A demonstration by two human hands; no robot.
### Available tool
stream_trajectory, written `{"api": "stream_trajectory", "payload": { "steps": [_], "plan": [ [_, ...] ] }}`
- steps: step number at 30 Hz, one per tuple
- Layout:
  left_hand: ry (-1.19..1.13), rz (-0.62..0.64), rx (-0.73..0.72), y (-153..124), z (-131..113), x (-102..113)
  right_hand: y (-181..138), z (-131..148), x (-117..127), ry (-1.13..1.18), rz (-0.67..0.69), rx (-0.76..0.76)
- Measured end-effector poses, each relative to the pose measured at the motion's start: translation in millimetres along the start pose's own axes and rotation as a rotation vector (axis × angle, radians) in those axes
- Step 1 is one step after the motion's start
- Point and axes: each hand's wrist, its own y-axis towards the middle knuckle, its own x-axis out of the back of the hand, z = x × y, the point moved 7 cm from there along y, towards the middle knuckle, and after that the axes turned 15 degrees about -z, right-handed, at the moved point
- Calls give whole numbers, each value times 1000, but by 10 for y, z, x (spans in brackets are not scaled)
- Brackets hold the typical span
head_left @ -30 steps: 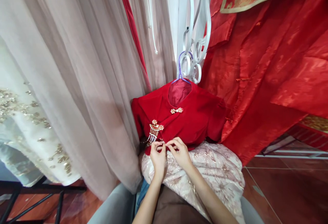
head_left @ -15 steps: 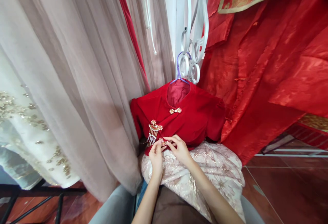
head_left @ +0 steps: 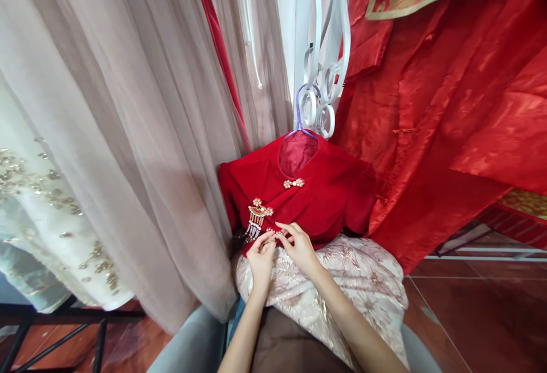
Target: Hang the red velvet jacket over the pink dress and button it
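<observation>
A red velvet top (head_left: 325, 191) on a purple hanger (head_left: 299, 114) lies over my lap, above a pale floral brocade skirt (head_left: 359, 282). Jewelled flower clasps run down its front: the collar clasp (head_left: 294, 183) is fastened, and lower left hangs a fan-shaped tassel ornament (head_left: 255, 219). At the lowest clasp (head_left: 277, 233), my left hand (head_left: 262, 256) pinches its left side with closed fingertips. My right hand (head_left: 299, 248) pinches the right side of that clasp, index finger stretched over the velvet. Fingers partly hide the clasp, so I cannot tell whether it is fastened.
Sheer beige drapery (head_left: 141, 134) falls close on the left, beside a white gown with gold beading (head_left: 55, 208). Red satin garments (head_left: 436, 122) hang at the right. A white scrolled metal stand (head_left: 327, 119) rises behind the hanger. Black metal bars (head_left: 100, 344) stand low left.
My left hand has turned slightly and its fingers have shifted a little to the right along the clasp. My right hand has barely moved. The view has shifted very slightly.
</observation>
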Motion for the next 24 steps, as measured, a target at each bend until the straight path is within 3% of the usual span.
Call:
{"api": "stream_trajectory", "payload": {
  "steps": [10, 19, 24],
  "plan": [
    [81, 210, 64, 153, -7, -60, 27, 84, 12, -81, 34, 40],
    [127, 476, 47, 172, -222, -229, 130, 51, 21, -59, 110, 30],
    [106, 440, 19, 152, -260, -250, 128, 29, 17, -27, 92, 15]
  ]
}}
